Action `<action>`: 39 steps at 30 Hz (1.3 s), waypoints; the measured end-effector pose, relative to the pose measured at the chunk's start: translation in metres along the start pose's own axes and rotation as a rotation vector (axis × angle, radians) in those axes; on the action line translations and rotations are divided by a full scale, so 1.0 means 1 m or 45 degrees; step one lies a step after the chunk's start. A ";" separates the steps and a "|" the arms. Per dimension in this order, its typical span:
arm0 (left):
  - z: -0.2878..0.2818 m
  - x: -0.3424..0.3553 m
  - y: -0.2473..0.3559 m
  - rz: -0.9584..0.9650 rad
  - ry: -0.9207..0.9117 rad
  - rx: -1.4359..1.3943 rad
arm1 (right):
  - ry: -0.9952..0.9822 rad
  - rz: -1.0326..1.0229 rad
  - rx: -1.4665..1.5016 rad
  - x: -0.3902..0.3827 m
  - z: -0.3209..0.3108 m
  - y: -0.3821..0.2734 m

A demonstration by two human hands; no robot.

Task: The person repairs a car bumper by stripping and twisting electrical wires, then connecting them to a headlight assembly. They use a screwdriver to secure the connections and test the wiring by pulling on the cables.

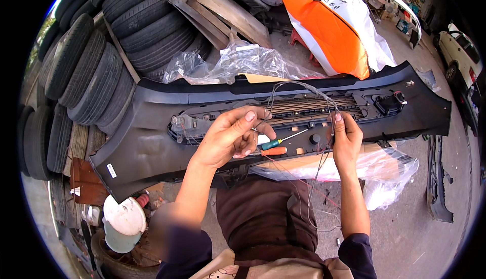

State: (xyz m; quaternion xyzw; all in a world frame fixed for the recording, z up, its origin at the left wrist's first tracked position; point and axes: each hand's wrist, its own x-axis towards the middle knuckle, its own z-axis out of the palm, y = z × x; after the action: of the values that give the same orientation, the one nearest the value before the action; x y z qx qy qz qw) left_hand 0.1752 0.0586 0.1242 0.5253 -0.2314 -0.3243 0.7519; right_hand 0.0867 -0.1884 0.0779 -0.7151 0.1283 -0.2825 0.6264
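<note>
A thin dark wiring harness arches between my two raised hands, its loose ends hanging toward my lap. My left hand has curled fingers around one side of it; part of the grip is hidden behind the fingers. Between thumb and fingertips, my right hand pinches the other side. Beneath them lies a black car bumper, its inner side facing up, with a mesh grille in the middle. A screwdriver with a green handle and an orange-handled tool rest on the bumper close to my left hand.
Stacked tyres stand at the left. Clear plastic wrap and an orange and white cover lie beyond the bumper. A white-lidded bucket sits at lower left. A black trim strip and a white car are at right.
</note>
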 end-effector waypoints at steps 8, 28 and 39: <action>0.002 0.001 -0.002 -0.004 -0.034 -0.078 | 0.020 -0.041 -0.051 -0.003 0.001 -0.001; 0.002 0.001 -0.016 0.629 0.806 1.485 | 0.176 -0.478 -0.496 -0.010 0.001 -0.002; 0.061 0.018 -0.056 0.214 0.094 -0.054 | 0.089 -1.178 -0.824 -0.046 0.022 -0.001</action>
State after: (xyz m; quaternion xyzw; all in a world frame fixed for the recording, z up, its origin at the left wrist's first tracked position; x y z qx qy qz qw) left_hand 0.1316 -0.0071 0.0930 0.4998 -0.2398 -0.2452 0.7953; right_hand 0.0619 -0.1459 0.0669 -0.8426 -0.0981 -0.4974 0.1816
